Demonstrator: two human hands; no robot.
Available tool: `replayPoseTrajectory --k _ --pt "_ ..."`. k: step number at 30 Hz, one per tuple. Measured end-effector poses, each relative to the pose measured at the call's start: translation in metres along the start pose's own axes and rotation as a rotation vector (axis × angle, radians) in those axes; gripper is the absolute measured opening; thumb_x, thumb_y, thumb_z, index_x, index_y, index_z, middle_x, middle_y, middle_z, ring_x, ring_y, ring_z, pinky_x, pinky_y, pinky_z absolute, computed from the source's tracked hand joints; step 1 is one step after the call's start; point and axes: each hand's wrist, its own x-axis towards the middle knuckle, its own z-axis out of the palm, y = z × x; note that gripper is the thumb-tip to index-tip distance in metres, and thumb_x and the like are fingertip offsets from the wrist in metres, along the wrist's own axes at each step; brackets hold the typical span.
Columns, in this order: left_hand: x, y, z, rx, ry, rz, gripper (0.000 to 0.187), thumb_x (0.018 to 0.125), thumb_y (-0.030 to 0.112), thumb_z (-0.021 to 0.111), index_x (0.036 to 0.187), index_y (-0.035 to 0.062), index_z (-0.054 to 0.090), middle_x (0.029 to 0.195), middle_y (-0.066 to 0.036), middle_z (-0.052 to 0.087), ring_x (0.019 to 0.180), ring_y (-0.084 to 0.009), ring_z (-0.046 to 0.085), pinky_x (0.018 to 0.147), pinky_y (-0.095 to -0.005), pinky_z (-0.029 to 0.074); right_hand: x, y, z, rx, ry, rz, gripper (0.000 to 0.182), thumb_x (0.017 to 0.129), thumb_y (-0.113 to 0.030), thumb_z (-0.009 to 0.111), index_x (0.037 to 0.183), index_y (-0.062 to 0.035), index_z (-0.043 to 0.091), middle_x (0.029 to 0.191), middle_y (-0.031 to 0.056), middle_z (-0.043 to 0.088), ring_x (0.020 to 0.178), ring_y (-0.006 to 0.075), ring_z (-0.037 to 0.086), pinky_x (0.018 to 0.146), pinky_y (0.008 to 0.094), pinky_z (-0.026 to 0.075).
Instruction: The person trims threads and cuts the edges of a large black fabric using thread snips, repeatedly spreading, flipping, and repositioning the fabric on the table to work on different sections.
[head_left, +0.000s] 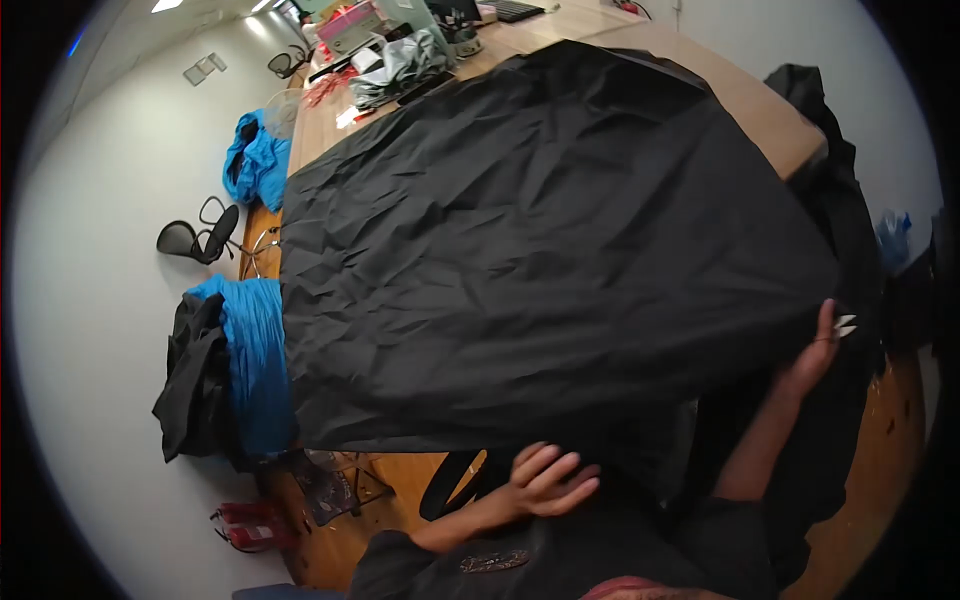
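Note:
A large sheet of wrinkled black fabric (pixel 540 250) is spread over the wooden table (pixel 760 110) and reaches its near edge. My left hand (pixel 552 480) is at the near edge of the fabric, with its fingers curled; what they hold, if anything, is hidden. At the right end of the fabric is my right hand (pixel 815 350), its fingers at the cloth's edge. A small white pointed object (pixel 846 325) shows beside those fingertips; how it is held cannot be made out.
Blue cloth (pixel 258 360) and dark cloth (pixel 195 370) hang at the left. Grey fabric (pixel 410 65) and a pink box (pixel 350 25) lie at the table's far end. A red fire extinguisher (pixel 252 527) stands at lower left. More black cloth (pixel 850 220) hangs at right.

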Motion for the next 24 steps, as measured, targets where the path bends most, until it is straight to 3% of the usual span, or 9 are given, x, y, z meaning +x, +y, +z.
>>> replayPoseTrajectory --k 3,8,10,13,16,19,21,23,24 --pt "-0.012 -0.053 -0.074 0.556 -0.004 -0.273 0.059 0.094 0.047 0.064 0.146 0.0253 0.044 0.154 -0.025 0.030 0.143 -0.0488 0.026 0.114 -0.0556 0.032 0.050 -0.071 0.042 -0.002 -0.022 -0.019 0.050 0.100 -0.036 0.060 0.132 0.0030 0.059 0.135 0.0161 0.060 0.119 0.0280 0.060 0.104 0.0418 0.047" --pt "0.011 -0.144 -0.199 0.997 0.110 -0.554 0.073 0.098 0.057 0.053 0.149 0.0078 0.036 0.153 -0.025 0.035 0.141 -0.0487 0.035 0.112 -0.0574 0.035 0.140 -0.134 0.111 -0.107 -0.089 -0.200 0.056 0.098 -0.042 0.060 0.134 0.0012 0.055 0.134 0.0185 0.060 0.115 0.0305 0.063 0.099 0.0444 0.050" --pt "0.000 -0.154 -0.245 1.318 0.229 -0.526 0.069 0.098 0.057 0.052 0.143 0.0054 0.046 0.134 -0.020 0.056 0.131 -0.0404 0.048 0.104 -0.0524 0.042 0.185 -0.150 0.144 -0.217 -0.093 -0.370 0.059 0.097 -0.044 0.060 0.135 0.0005 0.054 0.134 0.0195 0.060 0.113 0.0315 0.063 0.097 0.0455 0.051" --pt "-0.038 -0.189 -0.287 1.337 0.027 -0.778 0.059 0.097 0.053 0.051 0.129 0.0048 0.062 0.109 -0.012 0.067 0.113 -0.0333 0.058 0.092 -0.0464 0.045 0.269 -0.173 0.210 -0.554 -0.002 -0.753 0.063 0.096 -0.048 0.061 0.136 -0.0006 0.052 0.133 0.0210 0.060 0.111 0.0330 0.065 0.094 0.0470 0.052" --pt "0.024 -0.279 -0.315 0.876 -0.093 -0.569 0.030 0.091 0.027 0.060 0.106 0.0045 0.071 0.091 -0.010 0.066 0.095 -0.0325 0.060 0.085 -0.0411 0.042 0.316 -0.156 0.303 -1.089 0.321 -1.128 0.066 0.095 -0.051 0.061 0.137 -0.0017 0.049 0.132 0.0225 0.060 0.108 0.0345 0.066 0.090 0.0486 0.054" --pt "0.053 -0.410 -0.296 0.619 -0.328 -0.614 0.022 0.079 0.003 0.063 0.100 0.0023 0.069 0.098 -0.014 0.064 0.100 -0.0364 0.059 0.088 -0.0420 0.044 0.204 -0.056 0.408 -1.249 0.351 -1.076 0.080 0.091 -0.050 0.065 0.152 -0.0130 0.028 0.128 0.0226 0.058 0.106 0.0403 0.066 0.086 0.0528 0.055" --pt "0.034 -0.495 -0.257 0.521 -0.415 -0.611 0.029 0.075 -0.001 0.064 0.103 0.0022 0.068 0.115 -0.017 0.062 0.110 -0.0380 0.057 0.095 -0.0443 0.045 0.171 0.023 0.448 -1.025 -0.069 -1.390 0.053 0.095 -0.042 0.065 0.138 -0.0148 0.052 0.122 0.0168 0.062 0.104 0.0363 0.065 0.086 0.0448 0.055" --pt "0.030 -0.544 -0.220 0.512 -0.527 -0.705 0.037 0.071 -0.001 0.067 0.108 0.0048 0.067 0.134 -0.018 0.053 0.122 -0.0388 0.052 0.103 -0.0425 0.045 0.139 0.091 0.477 -1.069 -0.689 -1.104 0.046 0.096 -0.048 0.058 0.114 -0.0075 0.071 0.117 0.0203 0.067 0.107 0.0381 0.065 0.089 0.0459 0.053" --pt "0.042 -0.555 -0.208 0.512 -0.657 -0.856 0.070 0.069 0.001 0.072 0.136 0.0141 0.056 0.153 -0.018 0.039 0.136 -0.0401 0.044 0.111 -0.0422 0.041 0.114 0.125 0.484 -1.164 -0.781 -1.020 0.050 0.096 -0.050 0.058 0.115 -0.0062 0.071 0.115 0.0196 0.069 0.112 0.0374 0.064 0.093 0.0444 0.052"
